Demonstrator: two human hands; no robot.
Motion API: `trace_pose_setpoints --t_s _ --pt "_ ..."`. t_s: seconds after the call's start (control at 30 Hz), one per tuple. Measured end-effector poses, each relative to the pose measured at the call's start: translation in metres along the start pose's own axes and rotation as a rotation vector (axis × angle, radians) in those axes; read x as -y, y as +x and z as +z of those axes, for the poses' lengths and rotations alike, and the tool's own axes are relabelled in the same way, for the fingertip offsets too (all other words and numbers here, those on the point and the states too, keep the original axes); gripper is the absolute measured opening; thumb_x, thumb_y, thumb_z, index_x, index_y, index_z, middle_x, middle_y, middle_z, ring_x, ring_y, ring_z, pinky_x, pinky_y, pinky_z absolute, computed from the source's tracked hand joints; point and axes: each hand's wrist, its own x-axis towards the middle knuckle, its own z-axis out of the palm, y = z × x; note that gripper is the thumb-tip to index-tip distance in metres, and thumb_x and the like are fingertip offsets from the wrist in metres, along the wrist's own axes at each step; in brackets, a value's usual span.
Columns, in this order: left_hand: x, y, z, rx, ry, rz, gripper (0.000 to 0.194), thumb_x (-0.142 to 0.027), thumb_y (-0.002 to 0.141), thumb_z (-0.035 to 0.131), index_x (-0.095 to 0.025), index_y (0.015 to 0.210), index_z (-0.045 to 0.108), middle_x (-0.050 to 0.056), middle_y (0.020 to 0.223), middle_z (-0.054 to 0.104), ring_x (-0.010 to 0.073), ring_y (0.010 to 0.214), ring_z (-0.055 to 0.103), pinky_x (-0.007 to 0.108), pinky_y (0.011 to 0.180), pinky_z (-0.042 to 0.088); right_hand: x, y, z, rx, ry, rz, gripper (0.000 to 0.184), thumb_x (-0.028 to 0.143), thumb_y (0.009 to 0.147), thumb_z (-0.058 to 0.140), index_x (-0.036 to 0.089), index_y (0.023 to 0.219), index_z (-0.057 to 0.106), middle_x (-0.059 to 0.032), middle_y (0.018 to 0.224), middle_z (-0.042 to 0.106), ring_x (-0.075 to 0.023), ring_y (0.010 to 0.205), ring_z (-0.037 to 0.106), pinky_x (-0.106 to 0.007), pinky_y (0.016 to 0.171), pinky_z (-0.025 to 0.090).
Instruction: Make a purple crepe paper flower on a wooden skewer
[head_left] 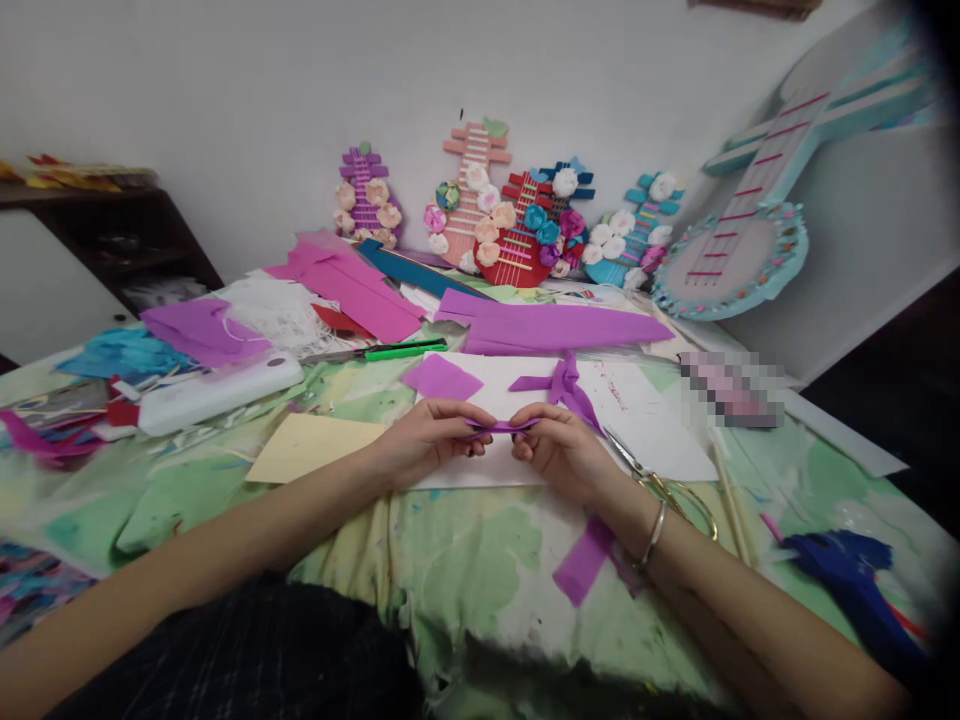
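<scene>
Between my two hands a small strip of purple crepe paper [502, 427] is stretched level. My left hand [435, 437] pinches its left end, and my right hand [559, 447] pinches the other end. Both sets of fingers are closed on the paper. Under them lies a white sheet [652, 420]. On that sheet, a cut purple square [444, 377] rests beyond my left hand and crumpled purple scraps [566, 385] beyond my right. Gold-handled scissors [660, 480] lie beside my right wrist. Another purple scrap [585, 560] sits below that wrist.
Decorated guitar-shaped crafts [517, 230] lean on the wall. Folded purple paper [562, 325], pink paper [352, 285] and a green cutter [405, 349] lie behind the sheet. A yellow card [315, 448] is at left, a blue glue gun [847, 560] at right.
</scene>
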Motion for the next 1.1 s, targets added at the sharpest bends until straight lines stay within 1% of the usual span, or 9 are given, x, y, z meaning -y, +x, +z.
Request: trace_pose_setpoints --t_s 0.17,0.3,0.47,0.6,0.73,0.83,0.93,1.03,1.1 --pt "-0.0014 -0.0007 0.0047 0.004 -0.033 0.005 0.008 -0.01 0.065 0.069 -0.009 0.072 0.071 0.006 0.062 0.065 0.0102 0.057 0.057 0.021 0.057 0.042 -0.0011 0.0 0.0008 0.016 0.058 0.028 0.015 0.007 0.069 0.055 0.015 0.076 0.065 0.0006 0.054 0.056 -0.0083 0.051 0.051 -0.023 0.057 0.038" --pt "-0.0004 -0.0013 0.0047 0.005 -0.043 0.002 0.006 -0.01 0.065 0.067 -0.009 0.071 0.07 0.006 0.061 0.064 0.0097 0.057 0.056 0.021 0.056 0.04 -0.0023 -0.0004 0.0006 0.025 0.07 0.03 0.014 0.007 0.068 0.055 0.014 0.076 0.064 0.0004 0.056 0.056 -0.008 0.052 0.05 -0.023 0.058 0.037" --pt "0.002 -0.001 0.0025 0.024 -0.055 0.008 0.008 -0.009 0.065 0.066 -0.008 0.072 0.071 0.006 0.061 0.062 0.01 0.058 0.055 0.022 0.058 0.04 -0.0015 -0.0006 0.0033 0.016 0.079 0.041 0.012 0.007 0.066 0.056 0.014 0.072 0.063 0.0011 0.056 0.054 -0.0079 0.052 0.047 -0.023 0.059 0.036" --pt "0.0014 -0.0003 0.0021 -0.002 -0.062 -0.011 0.011 -0.006 0.063 0.063 -0.007 0.072 0.07 0.007 0.061 0.062 0.0107 0.06 0.054 0.022 0.059 0.04 -0.0008 0.0002 0.005 0.004 0.068 0.051 0.011 0.008 0.064 0.057 0.015 0.07 0.064 0.0012 0.056 0.053 -0.0089 0.053 0.046 -0.025 0.061 0.037" --pt "0.0003 0.0003 0.0016 -0.004 -0.146 -0.033 0.015 -0.008 0.061 0.062 -0.005 0.073 0.07 0.009 0.065 0.061 0.013 0.065 0.055 0.023 0.062 0.042 0.0 0.0009 0.0056 -0.025 0.073 0.058 0.012 0.011 0.062 0.055 0.015 0.068 0.064 0.0009 0.055 0.051 -0.0107 0.054 0.044 -0.027 0.061 0.037" --pt "0.0007 0.0001 0.0019 -0.021 -0.213 -0.034 0.015 -0.016 0.067 0.063 -0.004 0.074 0.07 0.009 0.069 0.061 0.0139 0.068 0.056 0.023 0.064 0.044 0.0014 0.0002 0.0061 -0.029 0.104 0.068 0.013 0.014 0.06 0.054 0.015 0.068 0.065 -0.0006 0.058 0.051 -0.0113 0.056 0.045 -0.027 0.061 0.037" --pt "0.0015 0.0003 0.0028 -0.048 -0.195 -0.012 0.018 -0.021 0.073 0.063 -0.004 0.073 0.07 0.009 0.069 0.061 0.0123 0.066 0.056 0.022 0.062 0.044 0.0026 -0.0007 0.007 -0.038 0.139 0.075 0.013 0.017 0.062 0.054 0.014 0.068 0.065 -0.002 0.062 0.053 -0.0113 0.057 0.045 -0.028 0.061 0.037" --pt "0.0016 0.0012 0.003 -0.047 -0.112 -0.002 0.011 -0.012 0.069 0.065 -0.004 0.074 0.071 0.008 0.064 0.06 0.0104 0.062 0.054 0.02 0.058 0.042 0.0021 -0.0003 0.0078 -0.065 0.155 0.055 0.009 0.02 0.067 0.056 0.014 0.066 0.063 -0.0019 0.066 0.054 -0.0103 0.056 0.044 -0.028 0.062 0.038" --pt "0.0012 0.0019 0.0025 -0.056 -0.079 -0.025 0.015 -0.007 0.065 0.066 -0.004 0.078 0.071 0.008 0.064 0.061 0.01 0.061 0.054 0.019 0.057 0.041 0.0008 0.0007 0.0077 -0.081 0.137 0.029 0.006 0.018 0.068 0.059 0.014 0.064 0.061 -0.0004 0.065 0.052 -0.0092 0.055 0.044 -0.027 0.061 0.038"
